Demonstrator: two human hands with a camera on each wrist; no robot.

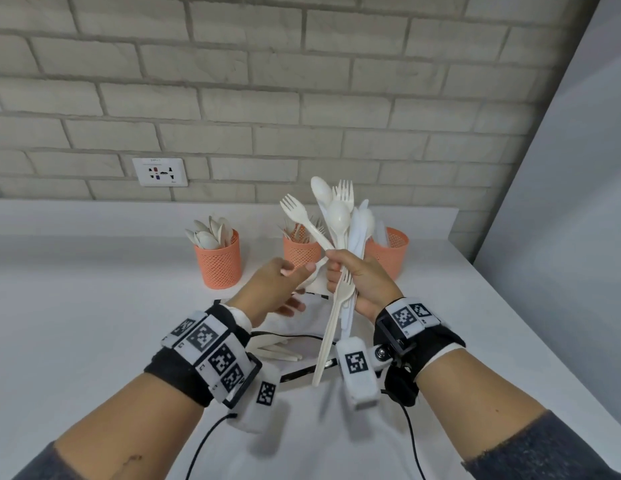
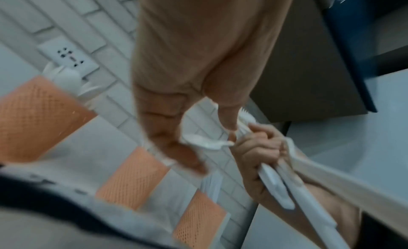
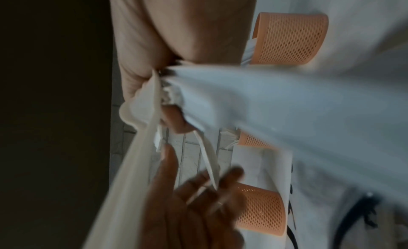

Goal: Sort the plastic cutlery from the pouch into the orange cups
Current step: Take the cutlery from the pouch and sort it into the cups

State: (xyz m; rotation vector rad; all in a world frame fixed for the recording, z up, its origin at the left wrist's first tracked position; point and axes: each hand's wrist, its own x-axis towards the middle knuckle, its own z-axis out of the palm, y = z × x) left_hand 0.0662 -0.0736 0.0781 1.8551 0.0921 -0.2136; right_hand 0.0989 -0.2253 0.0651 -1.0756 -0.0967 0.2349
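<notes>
My right hand point(image 1: 334, 271) grips a bunch of white plastic cutlery point(image 1: 340, 220) upright over the counter, with spoons, forks and knives mixed. One fork point(image 1: 295, 210) leans out to the left of the bunch. My left hand point(image 1: 304, 269) pinches a thin handle point(image 3: 208, 172) just below the right fist; it looks like that fork's. Behind the hands stand three orange mesh cups: the left cup point(image 1: 219, 263) holds spoons, the middle cup point(image 1: 299, 253) forks, the right cup point(image 1: 390, 252) knives. The white pouch point(image 1: 304, 327) lies open under my hands with a few forks point(image 1: 279, 351) in it.
A brick wall with a power socket point(image 1: 160, 172) backs the white counter point(image 1: 94, 306). A grey panel point(image 1: 562, 220) bounds the counter on the right. Black cables trail from both wrist cameras.
</notes>
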